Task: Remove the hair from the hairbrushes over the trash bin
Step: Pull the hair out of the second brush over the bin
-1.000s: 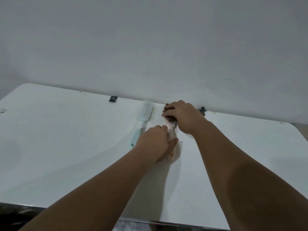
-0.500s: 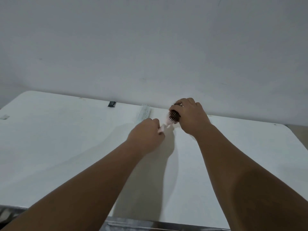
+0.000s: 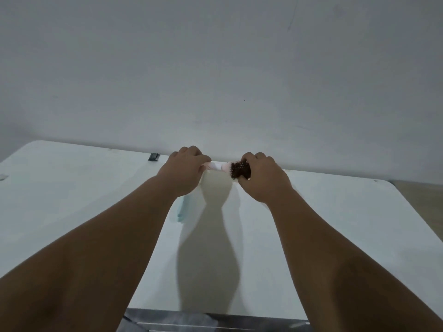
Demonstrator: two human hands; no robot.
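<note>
I hold a pink round hairbrush (image 3: 221, 167) level above the white table (image 3: 72, 200), near the wall. My left hand (image 3: 183, 170) is closed around its pale handle. My right hand (image 3: 262, 179) grips the bristle head, which is wrapped in dark brown hair (image 3: 240, 169). A light blue hairbrush (image 3: 182, 209) lies on the table under my left forearm; only a piece of its handle shows. No trash bin is in view.
A plain grey wall rises right behind the table. A small dark clip (image 3: 153, 157) sits at the table's far edge. A bit of tape (image 3: 3, 176) is at the far left. The table's near edge shows a metal frame (image 3: 191, 324).
The pink brush has come up off the table and turned level, handle left and head right. My left hand moved up and left; the blue brush is now mostly hidden by my forearm.
</note>
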